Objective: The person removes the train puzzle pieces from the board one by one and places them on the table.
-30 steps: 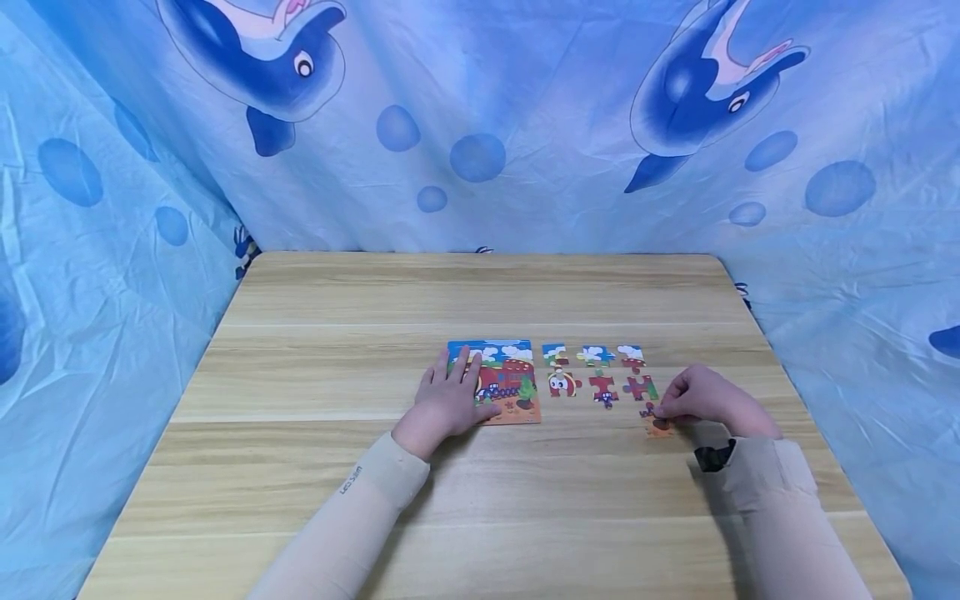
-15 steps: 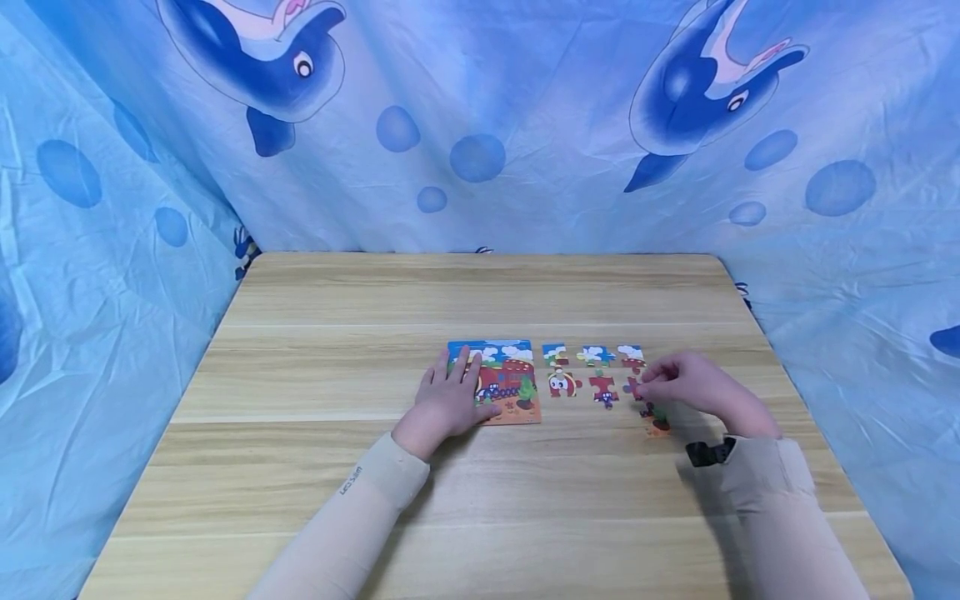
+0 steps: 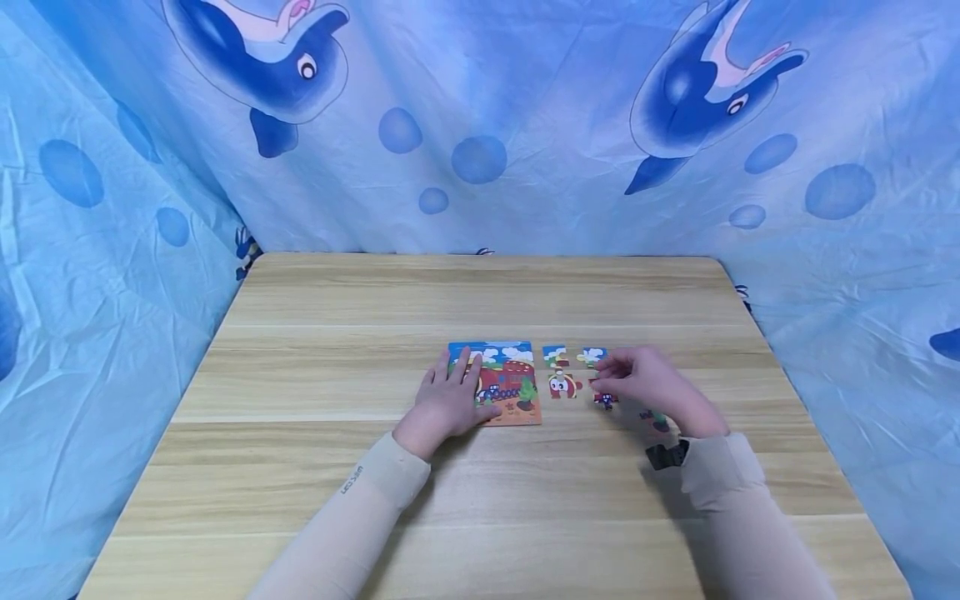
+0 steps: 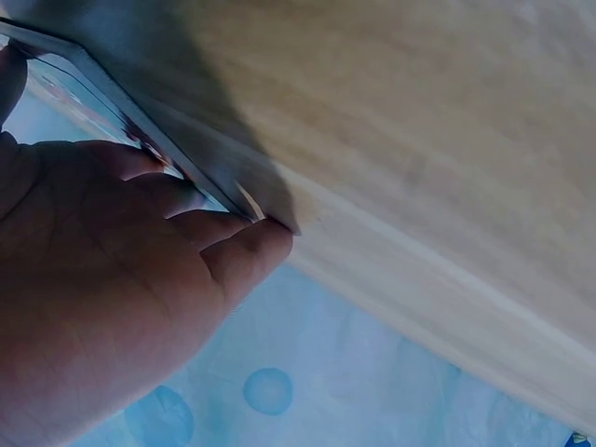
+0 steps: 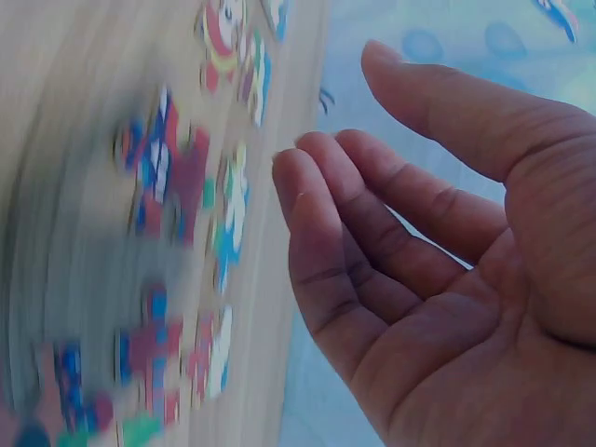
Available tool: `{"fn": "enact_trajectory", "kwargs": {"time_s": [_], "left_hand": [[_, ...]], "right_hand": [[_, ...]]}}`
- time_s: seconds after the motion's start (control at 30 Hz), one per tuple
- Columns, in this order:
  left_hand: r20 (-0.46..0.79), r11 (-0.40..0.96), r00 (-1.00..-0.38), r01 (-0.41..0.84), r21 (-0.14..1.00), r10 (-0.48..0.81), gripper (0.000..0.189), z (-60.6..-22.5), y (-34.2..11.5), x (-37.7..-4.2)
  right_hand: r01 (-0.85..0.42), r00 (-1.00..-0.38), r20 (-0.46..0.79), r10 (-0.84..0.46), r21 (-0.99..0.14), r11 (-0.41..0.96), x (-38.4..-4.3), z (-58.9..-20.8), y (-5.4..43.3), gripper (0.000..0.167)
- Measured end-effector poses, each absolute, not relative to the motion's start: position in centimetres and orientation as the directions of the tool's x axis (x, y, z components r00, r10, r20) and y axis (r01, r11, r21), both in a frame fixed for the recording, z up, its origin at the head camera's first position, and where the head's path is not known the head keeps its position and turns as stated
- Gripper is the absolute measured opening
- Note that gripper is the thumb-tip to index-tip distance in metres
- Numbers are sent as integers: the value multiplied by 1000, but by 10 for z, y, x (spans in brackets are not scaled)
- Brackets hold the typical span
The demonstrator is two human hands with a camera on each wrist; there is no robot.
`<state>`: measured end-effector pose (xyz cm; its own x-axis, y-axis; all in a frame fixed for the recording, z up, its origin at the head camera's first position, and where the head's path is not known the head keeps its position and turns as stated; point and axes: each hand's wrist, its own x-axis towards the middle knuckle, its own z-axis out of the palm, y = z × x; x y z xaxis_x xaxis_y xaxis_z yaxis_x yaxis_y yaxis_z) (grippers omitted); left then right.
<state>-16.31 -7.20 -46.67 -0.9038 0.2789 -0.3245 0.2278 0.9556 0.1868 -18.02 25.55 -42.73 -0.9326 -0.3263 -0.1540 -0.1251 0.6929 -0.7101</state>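
Note:
My left hand (image 3: 446, 404) lies with fingers spread on a printed jigsaw picture board (image 3: 517, 352) at the table's middle. In the left wrist view, fingers (image 4: 251, 253) reach along the board's edge. To the right of the board, loose jigsaw pieces lie apart in rows. One shows a face with eyes (image 3: 562, 385), another is a sky piece (image 3: 555, 356). My right hand (image 3: 660, 387) hovers over the right-hand pieces, hiding some. The right wrist view shows its thumb apart from the bent fingers and nothing between them. Near it lies a red jigsaw piece (image 5: 172, 172).
A pale wooden table (image 3: 360, 300) bears everything. Blue cloth with printed dolphins (image 3: 480, 75) hangs behind and at both sides. A jigsaw piece with a green tree (image 3: 660, 422) lies below my right hand, beside the black wrist strap (image 3: 667, 455).
My right hand has moved left and slightly away from me, from the tree piece at the lower right to over the middle column of pieces. The left hand stays on the board.

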Motion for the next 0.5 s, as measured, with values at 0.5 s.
{"fn": "enact_trajectory", "kwargs": {"time_s": [0.5], "left_hand": [[-322, 954, -902, 236, 188, 286, 94, -467, -73, -163]], "right_hand": [[-221, -875, -143, -463, -733, 644, -176, -444, 187, 30]]}}
